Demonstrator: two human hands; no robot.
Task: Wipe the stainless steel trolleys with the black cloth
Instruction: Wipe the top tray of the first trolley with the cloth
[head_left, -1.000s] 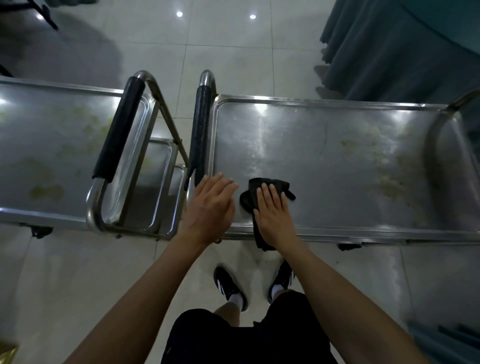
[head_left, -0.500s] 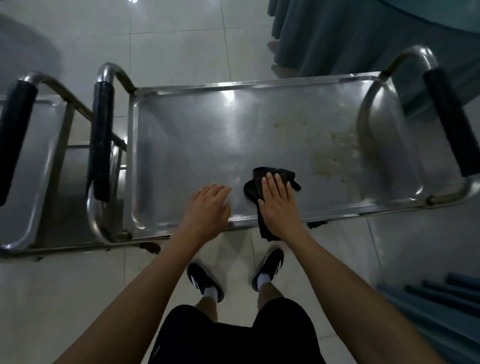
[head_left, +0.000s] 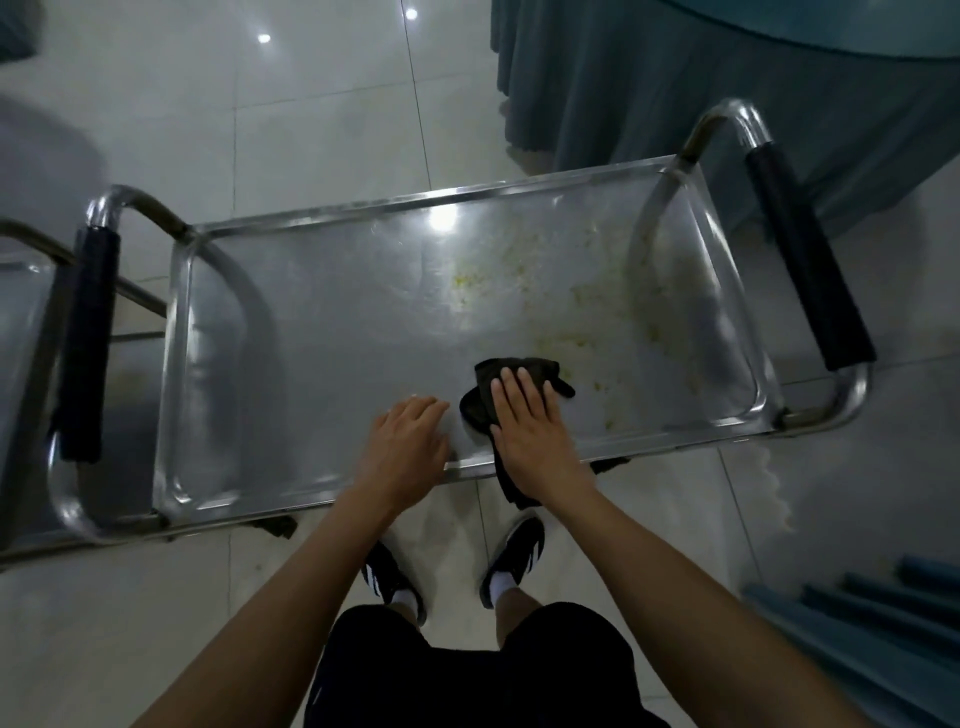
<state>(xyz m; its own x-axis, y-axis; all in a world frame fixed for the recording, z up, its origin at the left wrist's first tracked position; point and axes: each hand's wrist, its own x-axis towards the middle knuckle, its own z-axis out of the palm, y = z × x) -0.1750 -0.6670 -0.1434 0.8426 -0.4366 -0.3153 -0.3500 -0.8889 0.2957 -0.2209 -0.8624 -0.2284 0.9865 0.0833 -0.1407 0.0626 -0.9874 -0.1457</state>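
On near trolley (head_left: 322, 332) top, head view: my right hand (head_left: 530, 426) flat, fingers straight, presses black cloth (head_left: 480, 402); left hand (head_left: 408, 447) flat on near rim. Yellow residue (head_left: 597, 306) beyond cloth; risk I smear it, cloth tail overhangs edge.

Second trolley (head_left: 26, 312) cropped at left.

The person wears black shorts (head_left: 467, 670), white socks (head_left: 503, 583) and black trainers (head_left: 517, 551) with white stripes; forearms bare.

The right hand (head_left: 530, 421) presses the black cloth (head_left: 511, 379) flat on the trolley (head_left: 311, 322); the left hand (head_left: 408, 447) rests beside it.
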